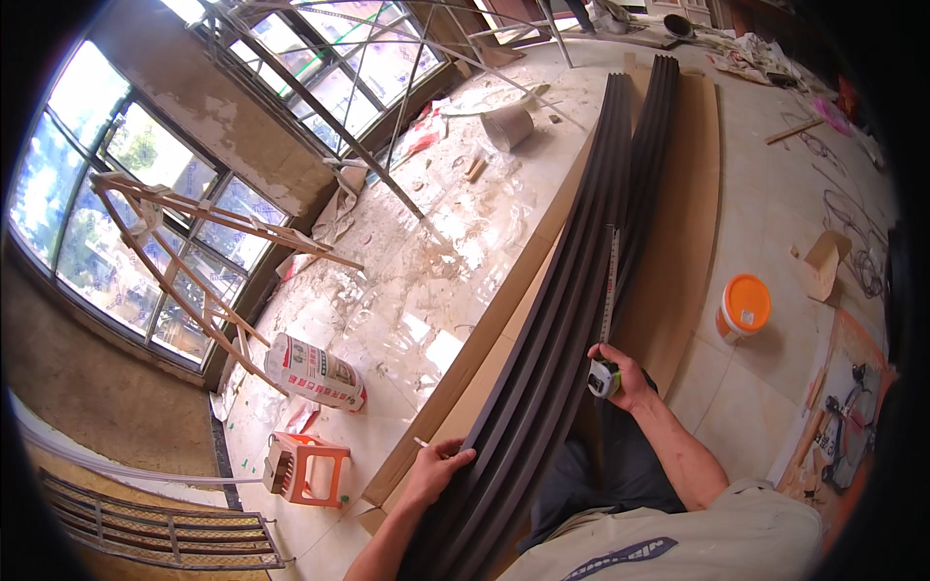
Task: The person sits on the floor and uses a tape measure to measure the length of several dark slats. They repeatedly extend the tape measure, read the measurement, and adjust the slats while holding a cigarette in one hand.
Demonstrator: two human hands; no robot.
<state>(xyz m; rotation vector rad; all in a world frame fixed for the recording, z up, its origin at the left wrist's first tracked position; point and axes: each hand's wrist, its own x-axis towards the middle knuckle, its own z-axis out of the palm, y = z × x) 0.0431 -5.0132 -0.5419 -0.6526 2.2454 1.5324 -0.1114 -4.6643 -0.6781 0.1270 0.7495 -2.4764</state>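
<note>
Long dark fluted panels [534,348] run away from me over an opened cardboard carton. My left hand [436,468] grips the left edge of the nearer panel, thumb on top. A thin white stick [420,441], perhaps a cigarette or a pencil, pokes out from its fingers. In my right hand [631,381] is a tape measure [604,378] with a grey and green case. Its extended blade [609,290] points away from me alongside the panel, and the far tip lies near the gap between the panel stacks.
Cardboard [686,218] lies beneath the panels. An orange-lidded bucket [747,303] stands to the right, near a miter saw [846,428]. To the left are an orange stool [316,472], a printed sack [314,372] and a wooden ladder [182,272]. Scaffolding [363,156] rises over the debris-strewn floor.
</note>
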